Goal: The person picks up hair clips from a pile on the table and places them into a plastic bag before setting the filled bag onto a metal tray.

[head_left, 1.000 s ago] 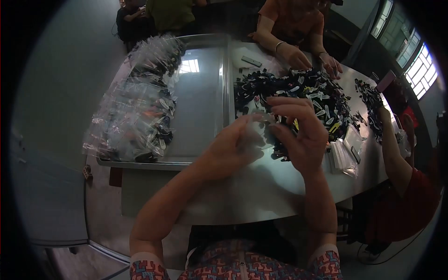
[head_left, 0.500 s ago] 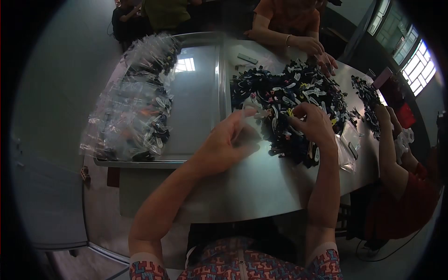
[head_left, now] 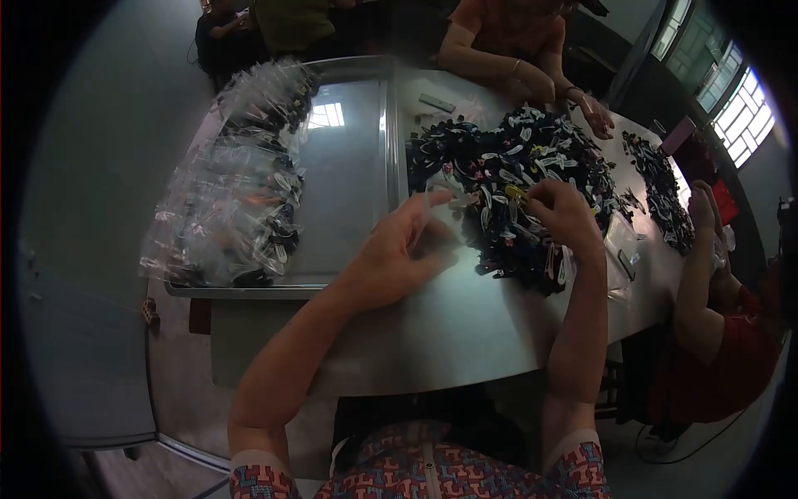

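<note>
jutting leftward from the right grip [head_left: 568, 218], a yellow clip [head_left: 515, 193]

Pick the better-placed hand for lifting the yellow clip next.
Right, I'd judge: the right hand has its fingertips at the yellow clip. The left hand is farther off and seems to hold clear plastic.

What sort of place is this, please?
Probably a packing workshop. A big heap of small dark, white and yellow clips lies on a shiny grey table, a silver rectangular tray holds many filled clear plastic bags, and a person in an orange shirt is opposite.
</note>
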The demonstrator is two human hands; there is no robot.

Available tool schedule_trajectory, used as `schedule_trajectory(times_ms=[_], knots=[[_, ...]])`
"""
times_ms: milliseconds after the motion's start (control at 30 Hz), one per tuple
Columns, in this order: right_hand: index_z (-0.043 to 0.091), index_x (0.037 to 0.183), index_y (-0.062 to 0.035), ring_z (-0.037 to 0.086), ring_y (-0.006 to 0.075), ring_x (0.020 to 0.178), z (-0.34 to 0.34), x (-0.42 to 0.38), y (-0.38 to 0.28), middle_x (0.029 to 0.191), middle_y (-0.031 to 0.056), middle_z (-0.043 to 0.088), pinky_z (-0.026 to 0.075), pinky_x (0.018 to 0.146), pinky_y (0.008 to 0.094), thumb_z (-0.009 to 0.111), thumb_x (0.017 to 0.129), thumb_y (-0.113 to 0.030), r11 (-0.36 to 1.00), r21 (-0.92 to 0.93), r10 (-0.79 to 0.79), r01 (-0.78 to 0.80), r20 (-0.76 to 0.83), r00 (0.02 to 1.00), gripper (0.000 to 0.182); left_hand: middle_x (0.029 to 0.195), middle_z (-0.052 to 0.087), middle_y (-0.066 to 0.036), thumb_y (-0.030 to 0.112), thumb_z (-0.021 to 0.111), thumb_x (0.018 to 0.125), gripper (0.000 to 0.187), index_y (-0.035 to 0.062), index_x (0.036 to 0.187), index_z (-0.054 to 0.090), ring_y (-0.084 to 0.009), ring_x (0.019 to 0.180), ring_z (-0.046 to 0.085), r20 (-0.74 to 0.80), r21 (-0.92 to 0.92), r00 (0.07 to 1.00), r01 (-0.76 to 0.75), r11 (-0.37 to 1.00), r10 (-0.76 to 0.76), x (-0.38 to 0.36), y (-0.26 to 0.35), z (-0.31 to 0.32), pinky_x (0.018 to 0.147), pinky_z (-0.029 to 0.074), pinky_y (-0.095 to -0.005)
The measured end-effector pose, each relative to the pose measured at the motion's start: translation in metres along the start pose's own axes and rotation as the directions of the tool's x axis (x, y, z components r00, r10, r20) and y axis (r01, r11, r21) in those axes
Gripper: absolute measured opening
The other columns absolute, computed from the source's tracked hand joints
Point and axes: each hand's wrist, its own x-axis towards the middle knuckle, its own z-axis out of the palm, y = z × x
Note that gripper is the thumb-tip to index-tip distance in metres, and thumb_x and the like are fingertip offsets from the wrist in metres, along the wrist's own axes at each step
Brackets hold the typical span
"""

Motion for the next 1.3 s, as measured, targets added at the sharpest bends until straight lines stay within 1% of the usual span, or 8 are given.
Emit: schedule_trajectory(times_ms=[267, 467, 600, 733, 933, 1067, 1133, 1300], knots=[[0.069, 0.099, 0.0024, 0.070, 0.0188, 0.076, -0.002, 0.001, -0.009, 0.086, 0.0114, 0.073, 0.054, 0.072, 0.0318, 0.068, 0.085, -0.014, 0.976, 0.214, -0.038, 0.045, -0.036, 0.999, 0.021, 0.103, 0.061, -0.002, 0.007, 0.075, 0.083, 0.051, 0.0018, 0.128, 0.052, -0.0062, 0.083, 0.047, -0.003, -0.024, 0.998, -0.061, 0.998, 0.061, 0.000, -0.002, 0.000, 0.077, 0.044, -0.0241], [0.067, 0.105, 0.0034, 0.064, 0.0100, 0.090, -0.019, -0.019, -0.062, 0.100, 0.0063, 0.069, 0.049, 0.079, 0.0219, 0.067, 0.093, -0.005, 0.574, 0.777, -0.104, 0.259, -0.244, 0.964, 0.015, 0.107, 0.066, -0.007, 0.000, 0.074, 0.084, 0.074, 0.0000, 0.147, 0.036, -0.0143, 0.107, 0.059, 0.028, 0.055, 0.999, 0.040, 0.998, -0.042, -0.001, 0.007, -0.003, 0.097, 0.046, -0.0298], [0.068, 0.105, 0.0027, 0.058, 0.0079, 0.080, -0.012, -0.031, -0.085, 0.096, 0.0067, 0.067, 0.046, 0.073, 0.0231, 0.066, 0.088, 0.004, 0.498, 0.626, -0.447, 0.600, -0.407, 0.796, 0.017, 0.108, 0.066, -0.006, 0.000, 0.074, 0.084, 0.073, 0.0003, 0.147, 0.037, -0.0142, 0.108, 0.058, 0.024, 0.156, 0.999, 0.028, 0.987, -0.032, 0.000, 0.009, -0.004, 0.098, 0.046, -0.0298], [0.071, 0.099, -0.0041, 0.058, 0.0157, 0.075, -0.013, -0.038, -0.107, 0.085, 0.0053, 0.065, 0.047, 0.066, 0.0279, 0.070, 0.076, 0.008, 0.658, 0.247, -0.618, 0.711, -0.362, 0.698, 0.025, 0.114, 0.064, -0.007, 0.003, 0.075, 0.084, 0.075, -0.0007, 0.147, 0.036, -0.0159, 0.113, 0.058, 0.031, 0.048, 0.999, 0.011, 0.999, -0.012, -0.002, 0.008, 0.002, 0.101, 0.045, -0.0311], [0.072, 0.102, -0.0023, 0.059, 0.0159, 0.074, -0.008, -0.037, -0.108, 0.084, 0.0052, 0.066, 0.048, 0.066, 0.0275, 0.075, 0.075, 0.002, 0.617, 0.117, -0.723, 0.779, -0.309, 0.619, 0.028, 0.118, 0.063, -0.008, 0.002, 0.075, 0.084, 0.075, 0.0006, 0.148, 0.035, -0.0174, 0.114, 0.059, 0.027, 0.037, 0.999, -0.031, 0.999, 0.030, -0.002, 0.009, 0.004, 0.102, 0.045, -0.0320], [0.072, 0.105, -0.0029, 0.060, 0.0154, 0.075, -0.014, -0.040, -0.110, 0.086, 0.0058, 0.066, 0.050, 0.069, 0.0264, 0.074, 0.078, 0.001, 0.687, 0.260, -0.628, 0.678, -0.256, 0.735, 0.028, 0.113, 0.064, -0.007, -0.001, 0.074, 0.084, 0.077, 0.0018, 0.149, 0.032, -0.0140, 0.106, 0.060, 0.064, 0.089, 0.997, 0.037, 0.995, -0.043, -0.002, 0.011, 0.002, 0.093, 0.048, -0.0283], [0.073, 0.103, -0.0055, 0.063, 0.0205, 0.072, -0.016, -0.035, -0.100, 0.083, 0.0062, 0.064, 0.051, 0.068, 0.0310, 0.075, 0.080, -0.002, 0.790, 0.397, -0.362, 0.468, -0.315, 0.877, 0.024, 0.110, 0.064, -0.007, -0.002, 0.073, 0.084, 0.078, 0.0026, 0.149, 0.031, -0.0129, 0.103, 0.060, 0.068, 0.086, 0.998, 0.014, 0.996, -0.020, -0.002, 0.011, 0.003, 0.090, 0.049, -0.0271], [0.072, 0.095, -0.0050, 0.067, 0.0255, 0.077, -0.003, -0.012, -0.039, 0.085, 0.0102, 0.069, 0.053, 0.072, 0.0366, 0.071, 0.084, -0.011, 0.976, 0.106, -0.170, 0.192, -0.186, 0.968, 0.013, 0.104, 0.065, -0.006, -0.005, 0.073, 0.084, 0.077, 0.0055, 0.149, 0.033, -0.0112, 0.098, 0.060, 0.028, 0.102, 0.998, -0.055, 0.993, 0.053, -0.003, 0.006, 0.005, 0.084, 0.049, -0.0253]])
